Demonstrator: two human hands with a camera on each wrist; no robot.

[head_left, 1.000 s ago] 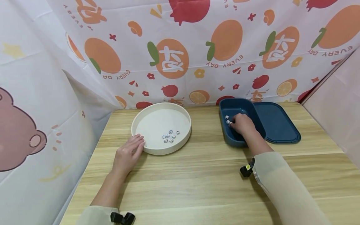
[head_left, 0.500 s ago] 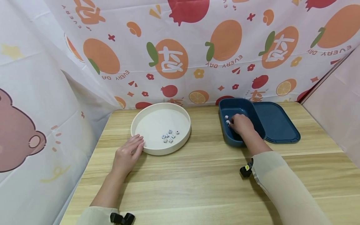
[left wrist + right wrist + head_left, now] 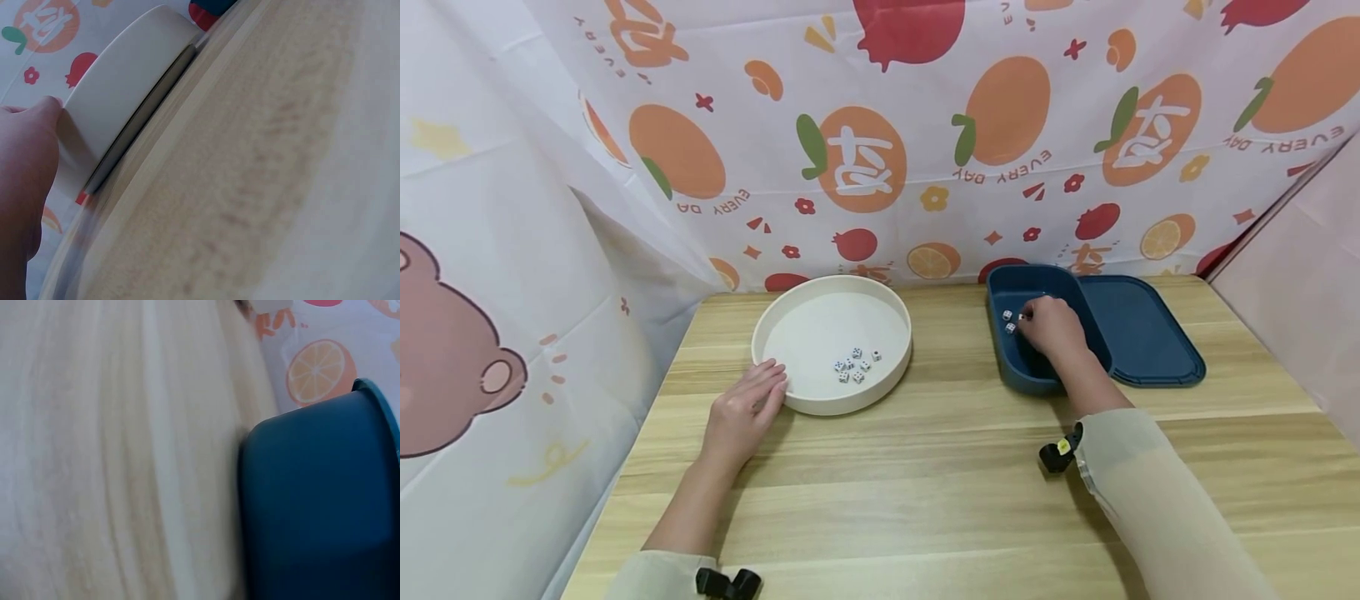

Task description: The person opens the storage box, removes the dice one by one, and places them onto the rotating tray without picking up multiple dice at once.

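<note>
In the head view, my left hand (image 3: 743,414) rests against the near-left rim of a round cream tray (image 3: 805,325), fingers lying at the edge. The left wrist view has the thumb side of that hand beside the tray's outer wall (image 3: 125,81). Several small white dice (image 3: 857,353) lie in the front right part of the tray. My right hand (image 3: 1054,328) reaches into a dark blue box (image 3: 1030,385) and pinches a white die (image 3: 1021,317) at its fingertips. Two more dice (image 3: 1010,327) lie by the box's left wall. The right wrist view catches only the box's outside (image 3: 319,494).
A dark blue lid (image 3: 1142,329) lies flat against the box's right side. All stand on a light wooden table (image 3: 880,492), with a fruit-print cloth (image 3: 925,150) hanging behind its back edge. A white cloth (image 3: 535,333) hangs at the left.
My right hand has lifted slightly and shifted right inside the box, with a die at its fingertips now apart from the other two. The left hand stays at the tray rim.
</note>
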